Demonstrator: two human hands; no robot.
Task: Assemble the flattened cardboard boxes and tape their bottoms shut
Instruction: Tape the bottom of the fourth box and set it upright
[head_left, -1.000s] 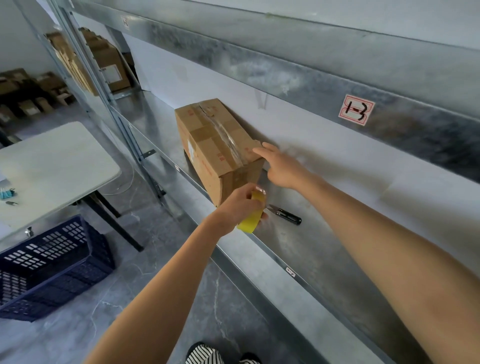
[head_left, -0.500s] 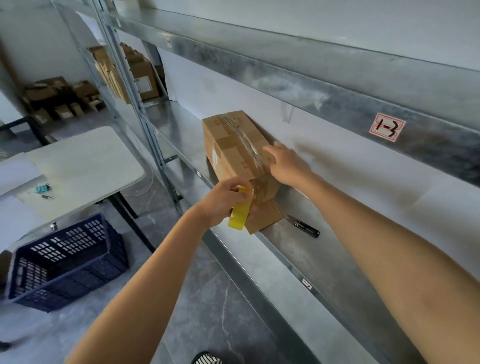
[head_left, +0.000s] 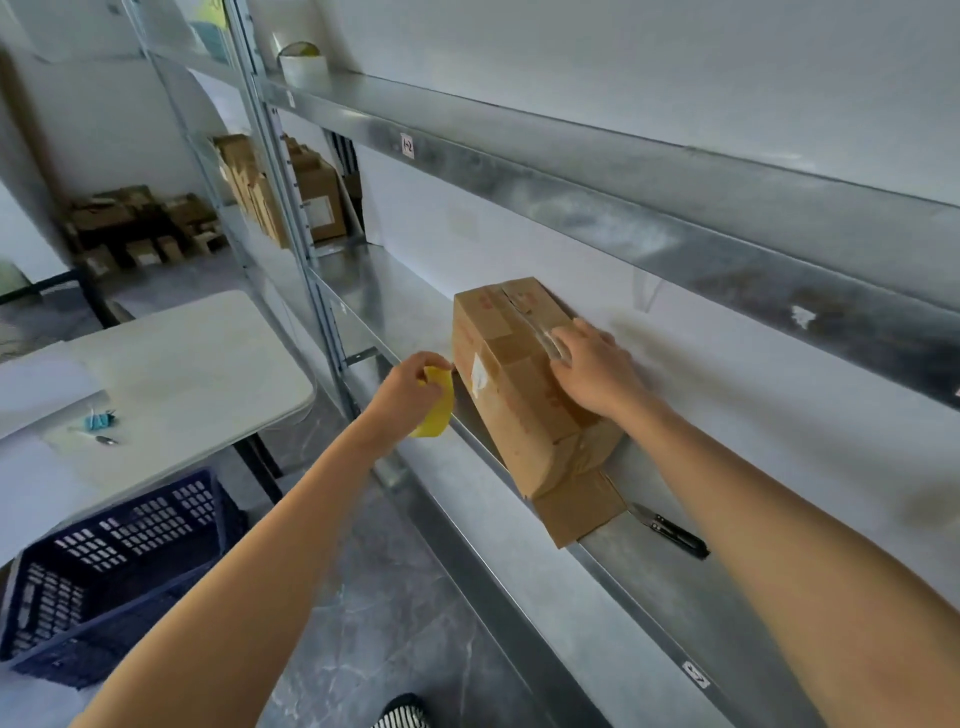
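The cardboard box (head_left: 519, 395) lies on the steel shelf (head_left: 597, 597) at its front edge, skewed to the lip, with one loose flap (head_left: 576, 509) at the near end lying out over that edge. My right hand (head_left: 587, 374) rests flat on the top face, fingers straight and spread over the clear tape strip (head_left: 540, 332) along the seam. My left hand (head_left: 410, 389) has its fingers curled round the yellow tape roll (head_left: 439, 410), just beside the box's front face and off the front edge of the shelf. As I judge it, I am laying the strip along the bottom seam and carrying it over the end, so the job now is tension and pressure. I want the roll pulled taut in line with the seam, not off to the side, while my right palm smooths toward the roll to push out wrinkles. The box sits close to the lip, so I should bear down rather than outward or it may slide off. The black cutter (head_left: 670, 532) lies on the shelf just beyond the loose flap, within reach for the cut
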